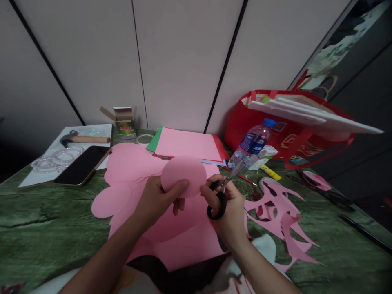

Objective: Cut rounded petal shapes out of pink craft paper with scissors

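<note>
A pink paper circle [184,173] is pinched in my left hand [162,194], the thumb lying on its face and the other fingers behind it. My right hand [229,212] is closed around scissors [219,204] with black handles, the blades pointing up and away to the right. Its fingertips are at the circle's right edge; whether they touch it I cannot tell. Beneath both hands spreads a pile of pink paper [183,241], with round-edged pieces at its left. Ragged pink paper scraps [284,216] lie to the right of my right hand.
A stack of coloured paper [190,143] lies behind my hands. On the left are a phone [84,165], a hammer [87,139] and a small open box [125,124]. At right stand a water bottle [252,141] and a red bag [241,118]; a yellow tube [270,172] lies nearby.
</note>
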`<state>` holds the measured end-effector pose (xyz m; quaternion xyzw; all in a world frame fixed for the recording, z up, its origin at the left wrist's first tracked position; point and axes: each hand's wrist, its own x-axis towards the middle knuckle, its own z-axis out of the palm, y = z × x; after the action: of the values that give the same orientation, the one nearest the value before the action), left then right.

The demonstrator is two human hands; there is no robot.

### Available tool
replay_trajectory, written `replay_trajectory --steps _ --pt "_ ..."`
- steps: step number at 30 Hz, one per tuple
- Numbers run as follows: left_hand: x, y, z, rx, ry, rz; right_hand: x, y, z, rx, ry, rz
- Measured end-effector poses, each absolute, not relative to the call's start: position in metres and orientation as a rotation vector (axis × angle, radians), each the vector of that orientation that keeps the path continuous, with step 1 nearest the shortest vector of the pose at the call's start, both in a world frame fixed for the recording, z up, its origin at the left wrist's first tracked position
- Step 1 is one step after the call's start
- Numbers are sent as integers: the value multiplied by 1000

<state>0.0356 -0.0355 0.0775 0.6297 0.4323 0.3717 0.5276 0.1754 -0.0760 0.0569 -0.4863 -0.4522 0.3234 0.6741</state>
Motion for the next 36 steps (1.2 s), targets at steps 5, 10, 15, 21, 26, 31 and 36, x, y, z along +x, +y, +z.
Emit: replay_trajectory --steps 5,10,15,21,26,31,36 --pt "36 -37 79 1478 1094 974 174 -76 54 -1077 -1056 844" --pt "34 -36 81 1459 1175 1095 174 -75 53 -1079 -1195 1066" --pt "33 -35 82 1430 1210 1128 175 -74 51 -1074 -1230 1157" --pt "34 -36 84 1448 1208 1123 174 -75 52 -1071 -1237 1184" --pt "35 -37 83 1453 1207 1092 174 -74 53 -1054 -1255 1161" --pt "36 -39 84 1456 1211 1063 174 -74 53 -1060 -1256 1147" --pt "37 -40 86 1455 1200 1056 174 -74 53 -1092 -1271 1113"
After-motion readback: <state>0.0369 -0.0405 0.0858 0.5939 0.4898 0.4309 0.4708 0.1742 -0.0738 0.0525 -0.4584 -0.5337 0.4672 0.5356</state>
